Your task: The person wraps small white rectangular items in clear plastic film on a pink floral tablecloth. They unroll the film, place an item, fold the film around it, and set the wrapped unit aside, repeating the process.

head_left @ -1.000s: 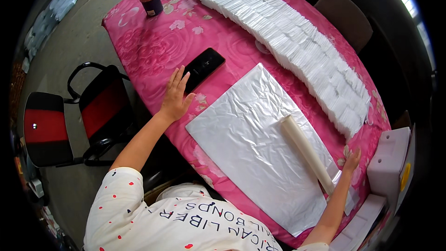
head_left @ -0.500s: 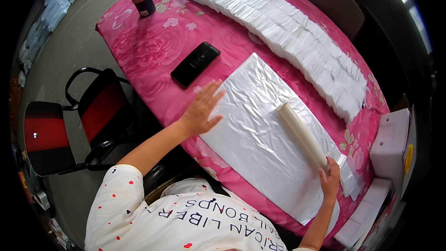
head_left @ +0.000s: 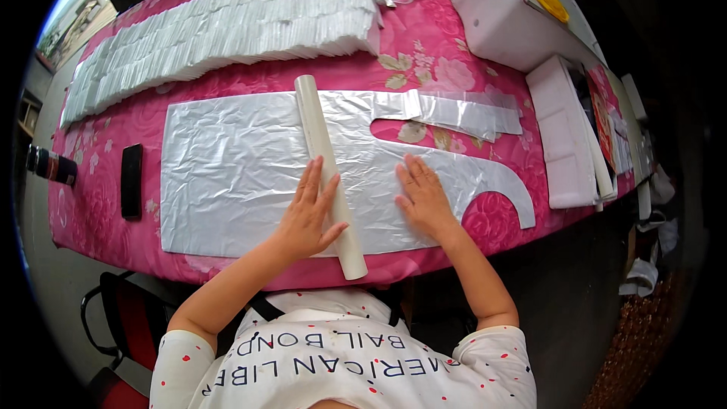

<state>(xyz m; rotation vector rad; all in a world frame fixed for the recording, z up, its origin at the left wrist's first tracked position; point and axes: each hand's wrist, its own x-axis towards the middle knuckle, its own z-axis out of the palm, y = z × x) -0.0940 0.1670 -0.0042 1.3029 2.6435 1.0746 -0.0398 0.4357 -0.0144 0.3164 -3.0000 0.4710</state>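
A silvery-white plastic apron lies flat and wrinkled, with a cut-out neck opening and a curved edge at its right end. One strip of it is folded over at the upper right. Across the apron rests a pale rigid tube, its near end reaching past the apron's edge. My left hand lies on the tube's lower half with fingers stretched out. To the right of it my right hand is pressed flat on the plastic, fingers spread, apart from the tube.
Long rows of folded white plastic line the far left of the pink floral tablecloth. A phone and a dark bottle are at the left. White foam boxes stand at the right edge, and a red-black chair is below left.
My view has swung toward the right. The right hand has let go of the tube and lies on the plastic; my left hand has come onto the tube, now nearer the apron's middle.
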